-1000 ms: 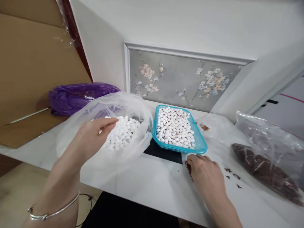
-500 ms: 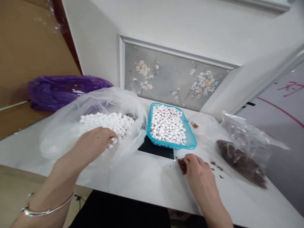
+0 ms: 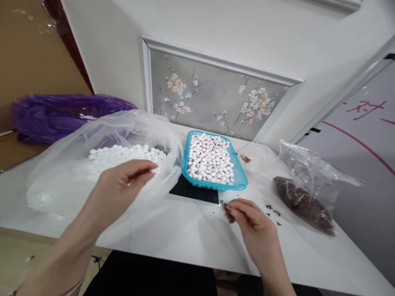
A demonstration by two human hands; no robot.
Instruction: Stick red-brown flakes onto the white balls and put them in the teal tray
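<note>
My left hand (image 3: 128, 181) pinches a small white ball (image 3: 156, 169) between thumb and fingertips, just above the front of a translucent plastic bag (image 3: 58, 181). White balls (image 3: 123, 154) fill the bag's open mouth. A blue plastic basket (image 3: 241, 181) stands at the middle, holding many white balls (image 3: 210, 158) with brown specks among them. My right hand (image 3: 251, 216) is closed in a pinch at a small pile of brown, twig-like bits (image 3: 228, 216). What its fingertips hold is too small to make out, perhaps one of these bits.
A black flat piece (image 3: 194, 191) lies partly under the basket. At the right a clear zip bag (image 3: 304, 203) holds a brown mass, and several loose brown bits (image 3: 277, 213) lie beside it. A purple plastic bag (image 3: 61, 117) sits at the left. Behind the table leans or hangs a framed flower picture (image 3: 216, 94).
My left hand has risen from the balls in the bag and moved right, now with one ball at its fingertips. My right hand has turned and lifted slightly at the brown pile.
</note>
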